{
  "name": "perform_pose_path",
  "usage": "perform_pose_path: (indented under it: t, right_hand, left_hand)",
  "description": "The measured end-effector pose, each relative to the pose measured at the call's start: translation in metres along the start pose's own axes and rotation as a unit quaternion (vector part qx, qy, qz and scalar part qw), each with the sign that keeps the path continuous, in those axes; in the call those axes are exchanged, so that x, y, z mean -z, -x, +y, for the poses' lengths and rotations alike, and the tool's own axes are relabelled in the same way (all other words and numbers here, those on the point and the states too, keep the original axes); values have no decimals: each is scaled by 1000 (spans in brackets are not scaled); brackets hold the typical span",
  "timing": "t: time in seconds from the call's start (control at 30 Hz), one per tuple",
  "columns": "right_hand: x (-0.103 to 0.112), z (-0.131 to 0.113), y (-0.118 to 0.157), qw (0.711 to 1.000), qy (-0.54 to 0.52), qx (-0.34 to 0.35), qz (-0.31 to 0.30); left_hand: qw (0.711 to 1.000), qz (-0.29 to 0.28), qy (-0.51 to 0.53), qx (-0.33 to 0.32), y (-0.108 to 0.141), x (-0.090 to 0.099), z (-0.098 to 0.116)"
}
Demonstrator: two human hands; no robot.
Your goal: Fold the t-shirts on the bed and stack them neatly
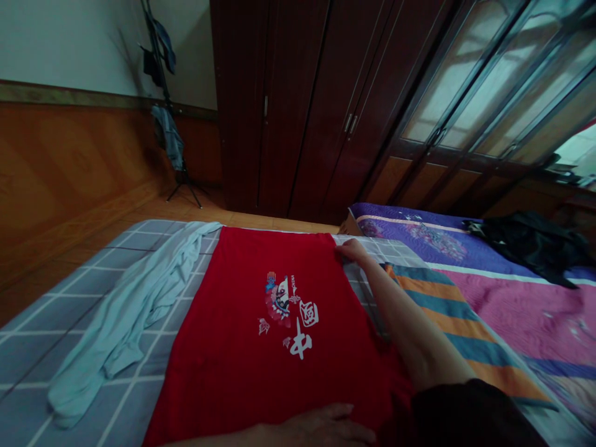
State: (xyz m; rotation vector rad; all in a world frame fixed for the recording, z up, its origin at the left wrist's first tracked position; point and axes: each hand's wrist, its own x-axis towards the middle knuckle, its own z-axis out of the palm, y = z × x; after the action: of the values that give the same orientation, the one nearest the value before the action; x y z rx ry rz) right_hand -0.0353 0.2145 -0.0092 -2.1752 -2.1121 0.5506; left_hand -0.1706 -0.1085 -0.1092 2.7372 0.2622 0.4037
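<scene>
A red T-shirt (pixel 233 372) lies spread on the bed, its front print of white characters and a colourful figure facing up. At the far right corner of the cloth, my right hand (pixel 352 251) pinches the edge between its fingers. My left hand (pixel 321 427) rests flat on the near part of the shirt, fingers stretched out. The lower side of that hand is cut off by the frame's bottom edge. Left of the shirt lies a crumpled pale blue garment (pixel 153 304). Beside my right forearm is a striped orange and teal cloth (pixel 447 310).
The bed (pixel 116 267) has a grey-blue checked sheet. To the right, a purple and pink bedspread (pixel 503 298) carries a dark garment (pixel 531 239). A dark red wardrobe (pixel 298 112) stands beyond the bed, and a coat rack (pixel 162 87) holds clothes at the back left.
</scene>
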Motion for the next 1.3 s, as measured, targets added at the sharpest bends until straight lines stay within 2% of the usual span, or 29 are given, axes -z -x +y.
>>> perform_pose_path:
  t: [0.1,0.2,0.3,0.43,0.63,0.77,0.93,1.1,1.3]
  right_hand:
    - [5,7,12,996,-27,-4,-81]
    - [4,10,23,992,-47,-11,-120]
    - [-1,9,29,990,-62,-19,-122]
    - [-5,9,31,990,-74,-29,-112]
    - [0,13,41,989,-66,-43,-128]
    - [2,17,49,985,-59,-51,-152]
    - [-2,29,55,987,-63,-57,-137]
    - [2,40,70,983,-65,-47,-167]
    - [-4,35,86,981,-56,-38,-181]
  left_hand:
    - [1000,1,-8,-1,0,5,3]
    - [999,9,-45,-5,1,14,8]
    - [997,12,-71,-11,2,19,13]
    - [998,17,-53,-13,5,17,14]
    - [998,41,-34,-23,6,14,13]
    - [999,27,-39,-22,5,19,15]
    - [999,30,-37,-21,6,26,19]
    - [999,22,-39,-9,4,42,27]
    - [999,23,-38,-1,6,52,33]
